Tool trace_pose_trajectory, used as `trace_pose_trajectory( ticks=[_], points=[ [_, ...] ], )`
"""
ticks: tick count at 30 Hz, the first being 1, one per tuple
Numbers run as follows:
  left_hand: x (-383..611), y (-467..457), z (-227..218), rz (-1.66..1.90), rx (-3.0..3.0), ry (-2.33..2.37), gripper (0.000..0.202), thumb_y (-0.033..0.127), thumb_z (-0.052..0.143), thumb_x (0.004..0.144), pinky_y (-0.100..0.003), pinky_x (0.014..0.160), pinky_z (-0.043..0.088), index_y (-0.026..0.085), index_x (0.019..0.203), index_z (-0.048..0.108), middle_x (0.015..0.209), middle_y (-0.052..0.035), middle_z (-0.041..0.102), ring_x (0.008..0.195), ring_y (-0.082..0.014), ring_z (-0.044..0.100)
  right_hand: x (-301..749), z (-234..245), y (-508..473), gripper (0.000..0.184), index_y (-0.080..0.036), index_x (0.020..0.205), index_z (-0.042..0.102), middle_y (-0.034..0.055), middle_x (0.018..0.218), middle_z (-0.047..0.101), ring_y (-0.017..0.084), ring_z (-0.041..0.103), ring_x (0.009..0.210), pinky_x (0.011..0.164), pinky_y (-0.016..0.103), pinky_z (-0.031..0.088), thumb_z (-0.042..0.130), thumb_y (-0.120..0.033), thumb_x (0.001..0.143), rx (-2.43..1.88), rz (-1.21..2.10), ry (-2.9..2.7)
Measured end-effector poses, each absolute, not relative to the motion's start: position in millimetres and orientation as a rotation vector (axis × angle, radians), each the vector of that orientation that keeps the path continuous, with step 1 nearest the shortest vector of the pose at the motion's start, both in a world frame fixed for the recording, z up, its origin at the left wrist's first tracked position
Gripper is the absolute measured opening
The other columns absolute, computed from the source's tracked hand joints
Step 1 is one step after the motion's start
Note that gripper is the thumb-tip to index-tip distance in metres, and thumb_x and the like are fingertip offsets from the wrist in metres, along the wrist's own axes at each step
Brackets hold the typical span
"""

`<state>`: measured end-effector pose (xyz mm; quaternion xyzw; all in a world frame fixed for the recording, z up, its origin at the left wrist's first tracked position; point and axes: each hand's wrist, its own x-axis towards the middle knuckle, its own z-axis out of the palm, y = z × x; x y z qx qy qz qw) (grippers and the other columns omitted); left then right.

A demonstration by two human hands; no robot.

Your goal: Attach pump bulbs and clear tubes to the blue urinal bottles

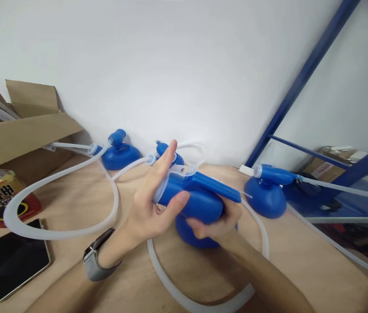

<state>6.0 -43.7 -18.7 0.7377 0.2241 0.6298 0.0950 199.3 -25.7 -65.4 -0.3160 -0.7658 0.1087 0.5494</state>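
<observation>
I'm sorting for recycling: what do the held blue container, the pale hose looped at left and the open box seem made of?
Blue container: probably moulded plastic, smooth and semi-gloss, with soft highlights.
Pale hose: plastic or silicone, can't tell which; milky, curving smoothly.
Open box: matte brown cardboard, judging by its creased flaps.

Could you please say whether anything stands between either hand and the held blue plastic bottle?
A translucent plastic cap at its mouth separates the left palm from the blue plastic bottle; nothing visible blocks the right hand.
</observation>
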Motion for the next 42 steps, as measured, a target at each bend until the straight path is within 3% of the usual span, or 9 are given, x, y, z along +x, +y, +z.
trace_pose_trajectory(
  ticks=[3,6,11,16,18,21,27,34,42],
  points=[
    [-1,-37,-17,1.761,2.241,0.708,0.068,0.036,0.067,0.100,-0.053,0.120,0.048,0.030,0.163,0.041,0.159,-0.0117,0.055,0.144,-0.0333,0.056,205,-45,-17,0.064,-0.029,0.126,0.071,0.0090,0.115,0.081,0.039,0.077,0.108,0.099,0.057,0.064,0.081,-0.067,0.075,-0.637,0.210,-1.794],
    [-13,-29,-12,1.587,2.339,0.806,0.061,0.039,0.071,0.097,-0.044,0.110,0.056,0.026,0.154,0.051,0.147,-0.0113,0.065,0.128,-0.0297,0.067,214,-28,-4,0.073,-0.028,0.134,0.069,0.0101,0.126,0.078,0.037,0.074,0.118,0.102,0.053,0.062,0.078,-0.074,0.078,-0.635,0.377,-1.960],
    [-23,-27,-1,1.630,2.604,0.991,0.035,0.025,0.068,0.095,-0.040,0.096,0.058,0.022,0.130,0.064,0.119,-0.0095,0.073,0.108,-0.0258,0.070,232,-16,6,0.108,-0.035,0.168,0.026,0.0142,0.159,0.054,0.035,0.054,0.147,0.117,0.057,0.050,0.076,-0.075,0.081,-0.624,0.565,-2.035],
    [-9,-37,-8,1.558,2.837,1.058,0.031,0.024,0.063,0.093,-0.039,0.083,0.057,0.022,0.124,0.064,0.115,-0.0101,0.075,0.100,-0.0266,0.071,224,-11,-13,0.059,-0.030,0.151,0.057,0.0121,0.136,0.068,0.029,0.065,0.129,0.112,0.050,0.054,0.057,-0.063,0.101,-0.672,0.298,-2.163],
    [-1,-43,-11,1.559,2.814,0.978,0.028,0.029,0.062,0.096,-0.038,0.082,0.057,0.021,0.123,0.064,0.114,-0.0104,0.075,0.099,-0.0262,0.071,215,-14,-19,0.050,-0.028,0.150,0.059,0.0112,0.129,0.071,0.026,0.069,0.122,0.109,0.046,0.055,0.042,-0.053,0.110,-0.678,0.266,-2.180],
    [7,-51,-10,1.534,2.585,0.940,0.020,0.036,0.056,0.103,-0.035,0.082,0.057,0.021,0.114,0.064,0.106,-0.0072,0.075,0.092,-0.0226,0.071,206,-22,-22,0.050,-0.026,0.153,0.055,0.0108,0.142,0.069,0.026,0.066,0.132,0.113,0.044,0.052,0.037,-0.049,0.112,-0.640,0.308,-2.130],
    [13,-59,-2,1.558,2.431,0.988,0.018,0.019,0.054,0.103,-0.028,0.075,0.051,0.020,0.088,0.065,0.082,-0.0006,0.068,0.078,-0.0157,0.064,202,-27,-24,0.075,-0.025,0.134,0.072,0.0089,0.133,0.075,0.030,0.070,0.123,0.107,0.044,0.055,0.026,-0.076,0.104,-0.544,0.592,-1.932],
    [18,-61,-1,1.573,2.400,1.016,0.017,0.016,0.055,0.103,-0.025,0.076,0.048,0.019,0.092,0.068,0.083,0.0002,0.069,0.077,-0.0131,0.063,198,-21,-28,0.044,-0.027,0.113,0.081,0.0025,0.108,0.081,0.021,0.074,0.095,0.086,0.033,0.059,0.053,-0.060,0.104,-0.649,0.847,-1.732],
    [18,-60,-8,1.654,2.350,1.132,0.006,0.018,0.054,0.104,-0.024,0.076,0.050,0.019,0.106,0.059,0.091,0.0005,0.070,0.080,-0.0129,0.066,204,-18,-27,0.029,-0.027,0.115,0.078,0.0023,0.116,0.081,0.023,0.075,0.109,0.098,0.036,0.058,0.062,-0.047,0.102,-0.610,0.751,-1.828]
  ],
)
